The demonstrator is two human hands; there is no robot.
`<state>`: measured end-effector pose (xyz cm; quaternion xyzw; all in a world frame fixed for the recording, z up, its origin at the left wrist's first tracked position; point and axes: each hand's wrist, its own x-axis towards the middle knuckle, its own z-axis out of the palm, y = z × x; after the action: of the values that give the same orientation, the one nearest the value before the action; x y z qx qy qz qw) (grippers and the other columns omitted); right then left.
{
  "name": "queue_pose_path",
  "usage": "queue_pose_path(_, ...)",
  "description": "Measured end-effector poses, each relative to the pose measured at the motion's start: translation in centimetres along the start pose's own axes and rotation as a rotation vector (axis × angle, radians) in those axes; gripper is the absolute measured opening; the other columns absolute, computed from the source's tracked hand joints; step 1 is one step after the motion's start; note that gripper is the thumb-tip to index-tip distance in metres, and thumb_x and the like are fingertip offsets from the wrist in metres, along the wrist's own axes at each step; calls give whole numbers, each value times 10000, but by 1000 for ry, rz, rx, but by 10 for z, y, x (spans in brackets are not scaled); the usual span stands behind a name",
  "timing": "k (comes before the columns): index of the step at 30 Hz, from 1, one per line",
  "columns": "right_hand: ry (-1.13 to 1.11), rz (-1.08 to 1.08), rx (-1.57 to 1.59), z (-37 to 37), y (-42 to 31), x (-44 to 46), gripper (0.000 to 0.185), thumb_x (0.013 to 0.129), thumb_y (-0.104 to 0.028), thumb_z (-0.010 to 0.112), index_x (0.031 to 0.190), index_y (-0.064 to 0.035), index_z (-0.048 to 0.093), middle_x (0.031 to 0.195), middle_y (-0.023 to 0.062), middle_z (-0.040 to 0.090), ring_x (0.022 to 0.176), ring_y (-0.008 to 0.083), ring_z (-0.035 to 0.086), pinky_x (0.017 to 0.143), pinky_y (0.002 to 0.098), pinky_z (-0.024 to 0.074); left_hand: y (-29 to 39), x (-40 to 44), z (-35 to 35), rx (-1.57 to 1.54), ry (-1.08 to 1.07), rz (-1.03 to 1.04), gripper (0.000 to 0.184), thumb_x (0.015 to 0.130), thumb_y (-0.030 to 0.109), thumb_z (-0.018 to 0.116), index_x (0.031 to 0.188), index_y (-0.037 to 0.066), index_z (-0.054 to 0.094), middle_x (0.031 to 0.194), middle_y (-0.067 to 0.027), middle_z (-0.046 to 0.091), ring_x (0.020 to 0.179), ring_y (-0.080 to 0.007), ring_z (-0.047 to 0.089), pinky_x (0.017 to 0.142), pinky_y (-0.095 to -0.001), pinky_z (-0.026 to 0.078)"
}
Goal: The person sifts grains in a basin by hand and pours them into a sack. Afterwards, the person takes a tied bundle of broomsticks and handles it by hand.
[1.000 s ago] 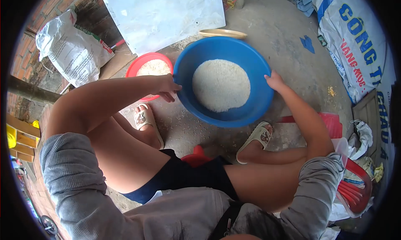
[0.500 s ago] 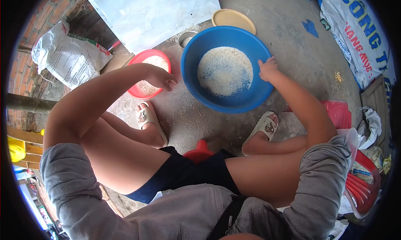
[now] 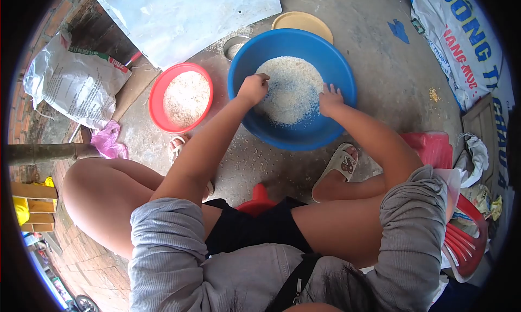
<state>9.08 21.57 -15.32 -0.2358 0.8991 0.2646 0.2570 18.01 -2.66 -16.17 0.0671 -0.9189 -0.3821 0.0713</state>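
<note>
A large blue basin [image 3: 293, 141] stands on the floor in front of me, with pale grains [image 3: 293, 87] spread over its bottom. My left hand [image 3: 253, 88] is over the left side of the grains, its fingers curled together; whether anything is between them is too small to tell. At the right edge of the grains is my right hand [image 3: 330, 99], fingers apart and holding nothing. Left of the basin, a red basin [image 3: 153, 103] holds more pale grains with brownish bits.
Behind the basins lie a small metal bowl [image 3: 234, 47], a tan round lid [image 3: 304, 23] and a whitish board [image 3: 190, 19]. White sacks [image 3: 76, 84] stand at left, a large printed sack [image 3: 461, 46] at right. A red stool [image 3: 431, 149] is near my right arm.
My left hand has moved from the left rim into the blue basin. My right hand has shifted from the right rim inward over the grains. The grains are spread more thinly than a second ago.
</note>
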Motion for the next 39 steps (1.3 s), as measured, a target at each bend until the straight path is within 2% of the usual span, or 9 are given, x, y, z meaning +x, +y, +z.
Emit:
queue_pose_path(4,-43,54,574,31,-21,40,661,800,-186,524,1366,-34,218,1457,151,97,1343,345,78,1085,376,172,-41,10,64,-51,161,-288,233,773,91,516,965,35,633,910,-161,640,824,-298,621,733,-344,478)
queue_pose_path(6,100,25,638,48,-29,50,708,775,-165,547,1359,-1,181,1444,164,133,1337,339,115,1082,356,186,-72,34,99,-548,126,-803,258,780,95,498,985,27,639,845,-114,654,741,-238,619,666,-304,468)
queue_pose_path(10,529,305,828,52,-52,57,570,754,-112,516,1273,17,320,1306,187,322,1190,359,332,1007,392,291,-29,33,92,-296,265,-502,249,823,79,455,975,2,637,742,-39,604,636,-116,539,595,-241,423)
queue_pose_path(14,747,473,1039,59,-55,73,525,725,-72,532,1221,22,390,1216,198,387,1129,361,377,988,401,293,-48,50,114,-535,308,-667,249,826,49,444,982,18,636,793,-51,629,688,-129,577,644,-249,443)
queue_pose_path(24,872,458,1320,29,-57,140,391,728,-55,503,1116,-6,514,1114,206,493,1057,366,473,912,389,388,-44,105,128,-186,367,-508,297,775,52,483,1034,53,629,872,-104,656,810,-215,625,756,-293,465)
queue_pose_path(26,652,207,1607,10,-59,138,354,702,-10,465,1036,-33,580,1057,192,546,1008,366,503,873,404,393,-47,113,147,-168,387,-346,323,748,54,489,1039,54,629,873,-121,656,810,-231,626,752,-313,465)
queue_pose_path(28,670,86,1557,5,-54,140,344,702,-6,467,1021,-51,588,1055,169,547,997,355,501,863,395,396,-24,118,135,-307,43,-379,332,742,61,487,1043,50,626,910,-149,647,827,-238,625,756,-324,461)
queue_pose_path(32,1086,91,1001,-12,-22,120,284,705,-13,507,958,-104,598,1066,93,525,957,330,484,835,366,415,-24,124,125,-156,371,-270,265,773,68,459,962,34,642,893,-143,645,822,-270,621,753,-332,463)
queue_pose_path(39,1348,-59,520,-14,37,102,266,683,-85,560,937,-151,597,1093,39,499,945,255,466,834,403,371,-34,111,118,54,336,63,326,830,154,468,1140,67,521,1133,-137,531,1082,-302,469,932,-388,369)
